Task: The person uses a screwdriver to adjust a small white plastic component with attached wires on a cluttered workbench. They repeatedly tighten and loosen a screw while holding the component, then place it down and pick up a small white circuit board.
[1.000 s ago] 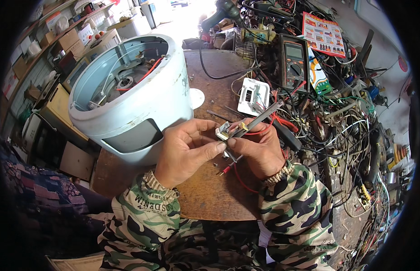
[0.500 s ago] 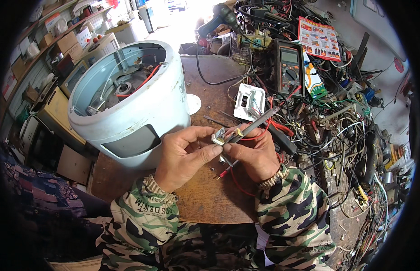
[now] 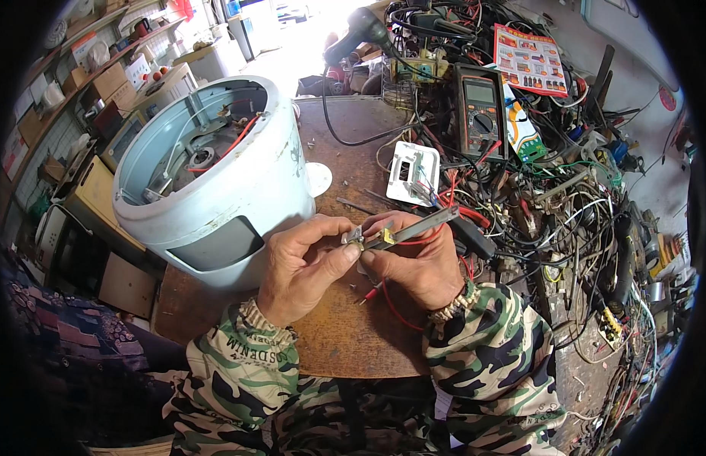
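Observation:
Over the near part of the wooden table, my left hand (image 3: 301, 264) pinches a small pale part with metallic bits (image 3: 353, 236) between thumb and fingertips. Close beside it, my right hand (image 3: 423, 262) is closed round a long, narrow grey bar (image 3: 429, 226) that slants up to the right; its exact kind is unclear. A small yellow piece (image 3: 387, 236) shows by the bar's lower end. Fingers hide much of where these parts meet. Below my hands hangs a red-handled test probe (image 3: 372, 292), its red lead curving under my right hand.
A large pale-blue round appliance housing (image 3: 239, 205) stands at left, its top open. Beyond my hands lie a white rectangular frame (image 3: 413, 173) and a multimeter (image 3: 480, 114). Tangled wires (image 3: 565, 220) heap along the right. A corded power tool (image 3: 360, 34) rests at the back.
Both hands have shifted slightly left. The small pale part has turned in my left fingertips, and the grey bar lies at a flatter slant.

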Motion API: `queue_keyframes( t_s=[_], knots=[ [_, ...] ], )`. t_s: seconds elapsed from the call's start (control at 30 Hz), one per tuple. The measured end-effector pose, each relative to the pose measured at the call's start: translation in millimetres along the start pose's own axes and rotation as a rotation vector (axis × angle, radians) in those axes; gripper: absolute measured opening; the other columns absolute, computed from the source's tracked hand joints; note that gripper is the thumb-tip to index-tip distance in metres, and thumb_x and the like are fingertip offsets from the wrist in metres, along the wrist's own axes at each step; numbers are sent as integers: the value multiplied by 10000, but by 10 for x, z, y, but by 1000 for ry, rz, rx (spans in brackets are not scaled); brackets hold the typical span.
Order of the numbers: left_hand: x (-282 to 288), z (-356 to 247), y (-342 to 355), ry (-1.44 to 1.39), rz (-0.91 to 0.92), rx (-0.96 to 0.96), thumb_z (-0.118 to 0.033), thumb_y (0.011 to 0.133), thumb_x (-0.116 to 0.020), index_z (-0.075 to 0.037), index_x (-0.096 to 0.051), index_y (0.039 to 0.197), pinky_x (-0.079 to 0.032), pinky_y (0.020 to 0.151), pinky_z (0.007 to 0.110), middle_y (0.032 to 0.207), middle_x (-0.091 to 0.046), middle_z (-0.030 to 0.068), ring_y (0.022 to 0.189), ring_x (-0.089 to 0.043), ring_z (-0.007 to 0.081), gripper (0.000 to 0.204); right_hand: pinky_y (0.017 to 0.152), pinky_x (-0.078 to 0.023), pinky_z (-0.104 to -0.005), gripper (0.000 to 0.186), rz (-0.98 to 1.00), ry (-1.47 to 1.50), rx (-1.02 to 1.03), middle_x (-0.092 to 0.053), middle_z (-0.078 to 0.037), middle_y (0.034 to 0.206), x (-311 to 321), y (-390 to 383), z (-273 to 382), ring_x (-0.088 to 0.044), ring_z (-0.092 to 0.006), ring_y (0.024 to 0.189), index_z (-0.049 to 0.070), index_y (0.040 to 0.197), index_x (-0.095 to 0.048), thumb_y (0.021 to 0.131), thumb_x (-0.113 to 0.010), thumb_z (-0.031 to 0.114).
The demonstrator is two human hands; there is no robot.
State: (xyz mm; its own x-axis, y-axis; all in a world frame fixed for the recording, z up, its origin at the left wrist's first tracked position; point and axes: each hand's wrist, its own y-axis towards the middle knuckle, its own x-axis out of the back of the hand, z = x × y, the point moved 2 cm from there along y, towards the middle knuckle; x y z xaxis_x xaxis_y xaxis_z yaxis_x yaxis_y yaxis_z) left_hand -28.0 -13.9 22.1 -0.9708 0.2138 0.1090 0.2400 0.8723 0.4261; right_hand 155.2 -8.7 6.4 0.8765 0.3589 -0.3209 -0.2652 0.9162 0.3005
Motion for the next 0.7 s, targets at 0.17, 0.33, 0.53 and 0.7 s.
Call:
queue_keyframes(
  t_s=[0.17,0.33,0.53,0.7],
  knots=[
    [2,-44,-7,155,-5,-29,-109,926,-735,37,-670,1144,-489,672,186,954,-684,30,810,-618,44,271,724,-521,-244,175,-5,-100,51,-707,-28,926,-15,2,35,-642,-77,825,-7,1010,-669,854,-734,-52],
    [-32,-44,-5,47,-13,-8,-109,908,-758,46,-677,1115,-508,707,202,977,-683,48,856,-631,64,271,688,-506,-240,165,8,-97,13,-701,-21,916,-30,-14,63,-628,-67,807,-5,995,-664,853,-738,-40],
    [18,-51,23,211,22,-105,-110,900,-767,38,-690,1085,-504,714,224,959,-680,55,838,-618,78,249,685,-490,-237,177,-13,16,-14,-668,5,876,-55,-4,31,-601,-57,793,5,976,-627,848,-744,-33],
    [21,-79,22,261,19,-154,-102,905,-756,35,-692,1086,-499,706,242,966,-680,68,812,-606,88,236,713,-492,-239,230,12,-6,-55,-667,1,896,-38,-10,77,-602,-64,811,-7,1032,-631,841,-759,-9]
  ],
)
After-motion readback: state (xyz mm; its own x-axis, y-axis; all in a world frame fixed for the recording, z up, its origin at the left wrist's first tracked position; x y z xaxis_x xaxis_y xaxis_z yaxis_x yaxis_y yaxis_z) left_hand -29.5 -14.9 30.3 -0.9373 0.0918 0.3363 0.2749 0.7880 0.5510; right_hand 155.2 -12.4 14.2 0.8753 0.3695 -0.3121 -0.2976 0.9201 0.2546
